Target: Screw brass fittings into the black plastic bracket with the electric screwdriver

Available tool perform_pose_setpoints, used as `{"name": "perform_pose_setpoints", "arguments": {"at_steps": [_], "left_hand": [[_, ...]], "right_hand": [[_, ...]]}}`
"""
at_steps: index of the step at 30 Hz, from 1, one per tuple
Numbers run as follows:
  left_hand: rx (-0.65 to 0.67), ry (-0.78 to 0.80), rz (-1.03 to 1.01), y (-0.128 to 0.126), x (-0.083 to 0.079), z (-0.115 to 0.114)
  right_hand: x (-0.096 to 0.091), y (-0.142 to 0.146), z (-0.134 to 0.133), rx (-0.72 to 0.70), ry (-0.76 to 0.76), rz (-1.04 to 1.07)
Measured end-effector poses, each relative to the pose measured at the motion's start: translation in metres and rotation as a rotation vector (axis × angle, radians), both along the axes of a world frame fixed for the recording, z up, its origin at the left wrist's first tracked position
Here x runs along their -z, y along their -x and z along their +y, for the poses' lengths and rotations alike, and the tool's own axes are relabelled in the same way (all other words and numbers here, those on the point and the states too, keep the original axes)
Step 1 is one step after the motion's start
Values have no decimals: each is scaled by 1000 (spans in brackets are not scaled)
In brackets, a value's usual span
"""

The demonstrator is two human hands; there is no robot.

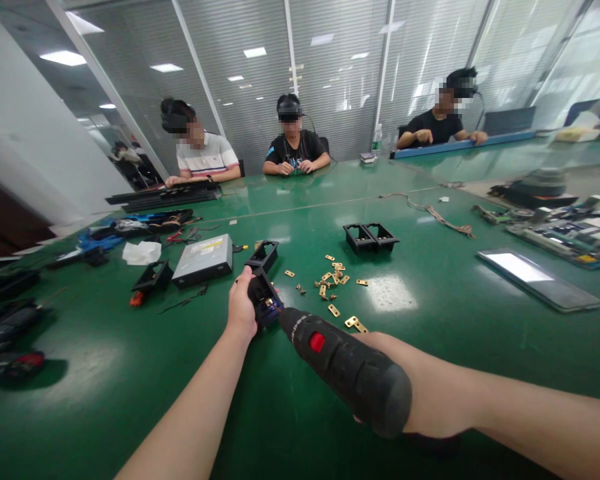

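Note:
My left hand (241,303) grips a black plastic socket housing (260,280), a double frame with two square openings, tilted up from the table. Brass-coloured metal shows inside its nearer opening. In my right hand (395,353) is a black cordless screwdriver (345,363) with a red switch on top. Its bit points into the nearer opening, at the metal; whether the tip touches a screw I cannot tell. To the right of the housing lie several loose brass plates (334,311) and small screws (301,289). Farther back stands another black double housing (370,238).
A grey disc drive (203,260) and a black part (151,277) lie left of my left hand. Tools and cables (105,233) are piled farther left. On the right are a phone (537,279), circuit boards (575,227) and a cord (435,215). Three people sit across the green table (145,373).

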State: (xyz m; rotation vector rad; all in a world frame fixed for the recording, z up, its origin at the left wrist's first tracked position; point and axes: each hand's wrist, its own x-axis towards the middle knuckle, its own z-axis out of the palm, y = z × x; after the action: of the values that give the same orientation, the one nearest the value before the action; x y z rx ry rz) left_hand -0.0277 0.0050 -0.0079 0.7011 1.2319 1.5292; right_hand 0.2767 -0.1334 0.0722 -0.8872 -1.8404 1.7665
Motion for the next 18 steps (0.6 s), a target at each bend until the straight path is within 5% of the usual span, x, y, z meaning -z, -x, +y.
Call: {"name": "perform_pose_setpoints", "arguments": {"at_steps": [18], "left_hand": [[-5, 7, -18, 1, 2, 2]], "right_hand": [[-3, 0, -1, 15, -92, -101]]}}
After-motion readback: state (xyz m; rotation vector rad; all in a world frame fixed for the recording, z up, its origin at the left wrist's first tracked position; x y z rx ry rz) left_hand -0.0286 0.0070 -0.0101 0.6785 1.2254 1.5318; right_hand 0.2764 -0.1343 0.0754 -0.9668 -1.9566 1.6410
